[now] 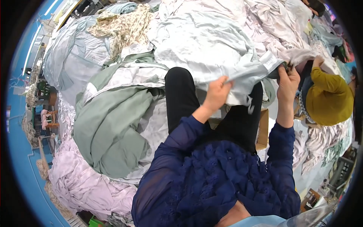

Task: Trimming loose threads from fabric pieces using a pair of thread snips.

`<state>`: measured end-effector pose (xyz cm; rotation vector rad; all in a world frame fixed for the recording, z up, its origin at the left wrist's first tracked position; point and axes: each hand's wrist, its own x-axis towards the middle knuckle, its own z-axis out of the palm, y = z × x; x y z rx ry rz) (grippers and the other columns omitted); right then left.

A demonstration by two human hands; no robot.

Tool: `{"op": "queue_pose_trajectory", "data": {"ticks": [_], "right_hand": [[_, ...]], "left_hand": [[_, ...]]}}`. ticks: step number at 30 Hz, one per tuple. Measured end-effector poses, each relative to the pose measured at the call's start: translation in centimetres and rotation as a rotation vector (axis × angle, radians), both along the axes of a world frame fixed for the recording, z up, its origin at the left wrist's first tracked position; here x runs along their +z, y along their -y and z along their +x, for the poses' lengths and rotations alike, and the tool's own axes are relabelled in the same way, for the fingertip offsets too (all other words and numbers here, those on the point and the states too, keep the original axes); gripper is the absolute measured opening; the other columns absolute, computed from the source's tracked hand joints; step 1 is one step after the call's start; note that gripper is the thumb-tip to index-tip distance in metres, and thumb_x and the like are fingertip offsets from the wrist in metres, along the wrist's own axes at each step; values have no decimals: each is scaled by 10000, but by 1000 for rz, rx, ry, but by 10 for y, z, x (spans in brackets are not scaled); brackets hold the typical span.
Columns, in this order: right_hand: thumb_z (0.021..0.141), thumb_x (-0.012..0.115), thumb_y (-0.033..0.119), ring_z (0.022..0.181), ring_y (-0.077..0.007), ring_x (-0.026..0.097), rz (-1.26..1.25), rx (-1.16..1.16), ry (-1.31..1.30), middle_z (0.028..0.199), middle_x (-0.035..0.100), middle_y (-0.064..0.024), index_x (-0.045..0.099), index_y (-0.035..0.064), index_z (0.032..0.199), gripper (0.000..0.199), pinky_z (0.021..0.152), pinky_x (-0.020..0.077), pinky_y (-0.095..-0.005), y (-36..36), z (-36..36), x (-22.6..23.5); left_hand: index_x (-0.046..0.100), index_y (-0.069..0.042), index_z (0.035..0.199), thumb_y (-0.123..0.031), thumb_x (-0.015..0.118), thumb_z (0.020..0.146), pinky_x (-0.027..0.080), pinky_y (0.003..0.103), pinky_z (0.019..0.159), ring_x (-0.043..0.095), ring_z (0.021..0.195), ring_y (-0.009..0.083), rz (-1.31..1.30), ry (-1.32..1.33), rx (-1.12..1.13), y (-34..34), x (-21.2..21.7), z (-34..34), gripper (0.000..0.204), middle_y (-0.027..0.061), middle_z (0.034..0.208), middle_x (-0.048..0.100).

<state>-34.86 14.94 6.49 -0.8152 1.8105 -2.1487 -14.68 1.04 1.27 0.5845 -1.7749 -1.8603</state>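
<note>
A pale blue-white sheet [200,41] spreads in loose folds in front of my knees, and one edge is drawn up between my two hands. My left hand [218,93] is closed, its thumb and fingers pinching the fabric above my lap. My right hand [288,81] grips the sheet's far right end, beside a white label [269,61]. A small dark green bit shows at those fingertips; what it is I cannot make out. Below the stretched part, a loose strip of the fabric hangs over my right knee.
Green fabric [113,128] with a pale underside is heaped at my left, above lilac fabric [83,178]. Blue-grey cloth [75,53] and floral cloth [132,26] lie farther off. A cardboard box [262,130] stands by my right thigh. A person in mustard [329,98] works close at right.
</note>
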Motion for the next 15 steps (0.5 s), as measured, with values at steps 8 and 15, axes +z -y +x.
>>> {"op": "queue_pose_trajectory", "data": {"ticks": [8, 15], "right_hand": [[727, 827, 153, 1054, -183, 585, 207, 180, -527, 1208, 608, -100, 594, 10, 1230, 573, 907, 455, -287, 17, 77, -8], [578, 768, -60, 1010, -260, 612, 339, 82, -609, 1211, 568, -132, 643, 94, 1157, 612, 838, 518, -326, 41, 101, -40]], "left_hand": [[632, 22, 1004, -188, 528, 991, 522, 231, 594, 628, 690, 99, 604, -210, -203, 44, 8, -36, 234, 51, 838, 660], [612, 24, 1038, -178, 544, 981, 562, 277, 628, 650, 716, 131, 876, -170, -254, 41, 2, -38, 220, 78, 879, 662]]}}
